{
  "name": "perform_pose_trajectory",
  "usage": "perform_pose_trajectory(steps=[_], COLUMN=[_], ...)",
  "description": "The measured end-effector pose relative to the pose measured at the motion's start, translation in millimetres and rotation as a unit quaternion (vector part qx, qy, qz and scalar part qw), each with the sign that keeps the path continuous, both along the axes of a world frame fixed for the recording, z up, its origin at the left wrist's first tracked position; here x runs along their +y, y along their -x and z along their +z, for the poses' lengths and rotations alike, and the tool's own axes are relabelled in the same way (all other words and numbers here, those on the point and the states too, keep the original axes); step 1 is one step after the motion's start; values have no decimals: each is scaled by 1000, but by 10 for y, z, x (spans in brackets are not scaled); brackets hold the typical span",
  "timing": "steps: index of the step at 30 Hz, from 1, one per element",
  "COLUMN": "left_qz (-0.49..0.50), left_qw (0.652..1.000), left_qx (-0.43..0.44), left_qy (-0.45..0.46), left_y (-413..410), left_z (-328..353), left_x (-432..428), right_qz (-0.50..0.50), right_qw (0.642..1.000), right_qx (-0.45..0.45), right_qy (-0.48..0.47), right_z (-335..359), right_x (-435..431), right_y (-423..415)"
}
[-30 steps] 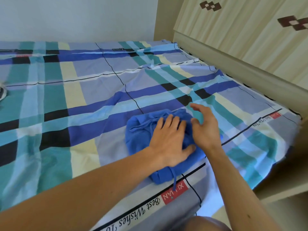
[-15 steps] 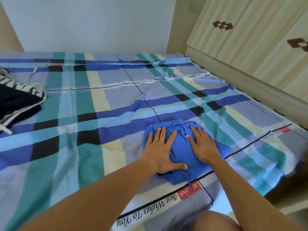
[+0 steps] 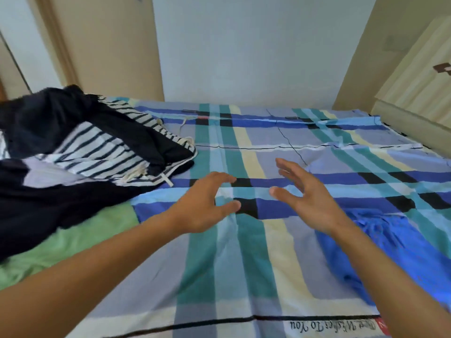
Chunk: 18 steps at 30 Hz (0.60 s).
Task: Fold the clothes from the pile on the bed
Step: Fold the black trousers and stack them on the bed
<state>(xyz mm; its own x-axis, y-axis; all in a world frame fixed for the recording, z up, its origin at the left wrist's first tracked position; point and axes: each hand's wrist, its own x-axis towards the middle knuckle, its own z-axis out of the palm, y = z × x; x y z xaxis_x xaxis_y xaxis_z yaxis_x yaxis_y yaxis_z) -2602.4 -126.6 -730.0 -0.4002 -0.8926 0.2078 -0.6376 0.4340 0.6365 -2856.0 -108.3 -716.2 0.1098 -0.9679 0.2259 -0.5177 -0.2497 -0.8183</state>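
Observation:
A pile of clothes (image 3: pixel 73 157) lies at the left of the bed: dark garments, a black-and-white striped piece and a light green one (image 3: pixel 61 242) underneath. The folded blue garment (image 3: pixel 390 245) rests on the bed at the right, partly behind my right forearm. My left hand (image 3: pixel 205 203) and my right hand (image 3: pixel 305 191) hover over the bare checked sheet between the pile and the blue garment. Both have relaxed, spread fingers and hold nothing. Neither touches any clothing.
The bed carries a blue, teal and cream checked sheet (image 3: pixel 244 276) with printed lettering at its near edge. A pale wall runs behind the bed, and a cream wooden wardrobe (image 3: pixel 415 89) stands along the right side.
Both hands have lifted off the folded blue garment and moved left over the sheet. The view has swung left, bringing the clothes pile into sight.

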Motion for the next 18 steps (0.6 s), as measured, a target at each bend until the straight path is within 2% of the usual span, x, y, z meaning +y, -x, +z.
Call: perform_pose_trajectory(steps=[5,9,14,18], left_qz=[121,166,172,218], left_qw=[992,984,973,963], left_qx=[24,-59,-148,-151], left_qy=[-4,-23,-31,-49], left_y=[-918,-1409,-1746,-2085], left_z=[-137,-363,-397,-461], left_x=[96,157,19,-182], right_qz=[102,142,159,161], right_qw=[994,986,981,980], right_qx=[35,88,100,100], right_qy=[-18,-23,-48,-68], right_z=[-95,-269,-467,-588], right_x=[-158,-179,-179,-214], right_y=[-923,-1388,-1626,-1676])
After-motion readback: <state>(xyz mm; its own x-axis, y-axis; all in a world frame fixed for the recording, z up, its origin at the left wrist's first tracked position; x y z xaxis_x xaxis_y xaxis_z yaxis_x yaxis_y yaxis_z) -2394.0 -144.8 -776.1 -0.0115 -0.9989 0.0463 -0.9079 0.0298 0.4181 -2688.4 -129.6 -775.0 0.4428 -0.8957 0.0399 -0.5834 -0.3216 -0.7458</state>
